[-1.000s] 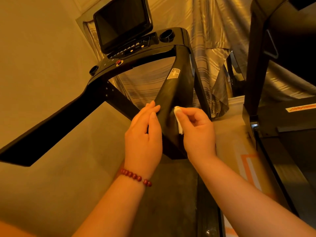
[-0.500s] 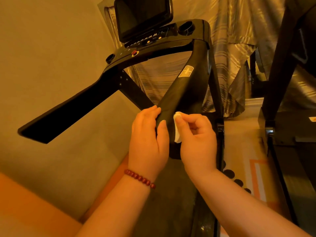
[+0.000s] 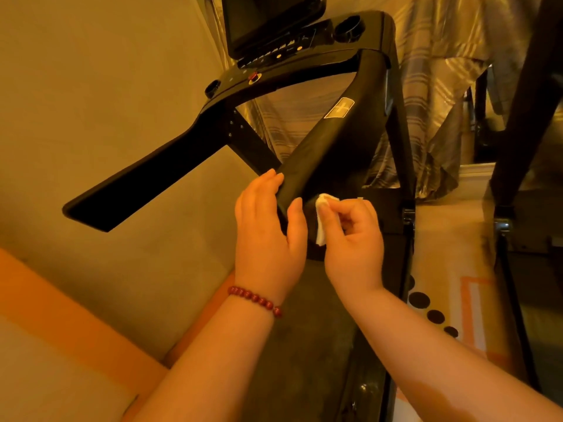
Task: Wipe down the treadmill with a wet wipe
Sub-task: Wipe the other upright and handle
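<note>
While wiping the near end of the right handrail [image 3: 329,147] of the treadmill [image 3: 213,117], take stock from the head view. Find the wet wipe [image 3: 322,222] bunched into a small white wad, pinched between the thumb and curled fingertips of the right hand [image 3: 353,239] and pressed to the right side of the rail's black tip. See the left hand [image 3: 268,226] cupped round that same tip from the left, fingers over the far-left edge and thumb up the near face, holding it lightly. Spot a red bead bracelet [image 3: 254,300] at that wrist. Look farther up the rail for a pale sticker [image 3: 338,108]. Look to the far end for the console [image 3: 304,47] with its dark screen [image 3: 268,19], red button [image 3: 253,77] and cup holder [image 3: 348,27]. Leave the left handrail [image 3: 146,184], well apart at the left, for later. To do this step well, probably open the wad out for broader contact and press it flat instead of dabbing with a corner. Draw it along the rail in overlapping strokes, rolling round to the underside. Slide the left hand off any patch due for wiping, yet brace the rail somewhere. Go easy with moisture near the console buttons. Expect plenty left to cover, likely the console, the other rail and the edges beside the belt [image 3: 304,345].
</note>
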`<state>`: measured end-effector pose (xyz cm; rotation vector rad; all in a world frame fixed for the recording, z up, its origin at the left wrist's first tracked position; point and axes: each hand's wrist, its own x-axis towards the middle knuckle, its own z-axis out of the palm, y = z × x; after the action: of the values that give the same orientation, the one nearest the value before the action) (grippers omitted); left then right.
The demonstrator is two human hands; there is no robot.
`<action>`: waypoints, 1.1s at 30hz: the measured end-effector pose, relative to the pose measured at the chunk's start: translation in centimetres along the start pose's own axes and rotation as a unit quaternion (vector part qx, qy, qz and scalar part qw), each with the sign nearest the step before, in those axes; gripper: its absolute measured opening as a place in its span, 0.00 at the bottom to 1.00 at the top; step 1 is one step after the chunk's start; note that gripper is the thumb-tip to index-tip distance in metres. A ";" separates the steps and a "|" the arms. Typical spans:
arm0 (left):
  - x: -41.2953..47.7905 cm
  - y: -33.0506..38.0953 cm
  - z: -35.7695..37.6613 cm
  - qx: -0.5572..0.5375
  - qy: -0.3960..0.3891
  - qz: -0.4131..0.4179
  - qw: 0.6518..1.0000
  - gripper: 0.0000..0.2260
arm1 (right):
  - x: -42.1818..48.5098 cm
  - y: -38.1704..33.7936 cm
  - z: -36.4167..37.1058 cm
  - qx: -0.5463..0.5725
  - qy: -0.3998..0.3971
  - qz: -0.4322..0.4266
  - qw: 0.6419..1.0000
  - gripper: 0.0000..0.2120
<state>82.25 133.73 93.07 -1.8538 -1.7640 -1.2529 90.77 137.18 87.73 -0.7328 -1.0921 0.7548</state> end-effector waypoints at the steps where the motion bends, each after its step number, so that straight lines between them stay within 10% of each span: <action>1: 0.1 0.1 -0.1 0.001 0.000 -0.002 1.000 0.20 | 0.4 1.0 -0.4 -0.017 0.014 0.037 0.999 0.04; 4: 0.0 0.2 -0.1 0.004 0.003 0.004 1.000 0.20 | 0.5 2.8 -1.1 -0.039 0.034 0.118 0.992 0.06; 10: 0.2 -0.7 0.0 -0.003 0.003 0.035 0.999 0.21 | -1.4 0.4 0.9 0.006 0.022 -0.056 0.998 0.04; 16: -0.2 -1.0 0.6 0.001 0.031 0.065 0.997 0.21 | -0.4 3.4 0.3 -0.026 0.093 0.130 0.987 0.07; 21: -0.2 -1.2 0.7 -0.012 0.041 0.085 0.995 0.21 | -3.0 1.5 1.1 -0.009 0.055 -0.035 0.998 0.03; 26: -0.1 -1.4 0.9 -0.015 0.042 0.076 0.996 0.21 | -0.8 4.0 0.4 -0.009 0.097 0.110 0.989 0.06; 33: 0.0 -1.4 1.2 -0.016 0.058 0.083 0.995 0.21 | -2.2 4.0 0.6 -0.021 0.056 -0.006 0.998 0.04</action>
<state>81.41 134.87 91.91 -1.8630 -1.5050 -1.3034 88.95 137.59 83.57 -0.7939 -1.0117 0.6741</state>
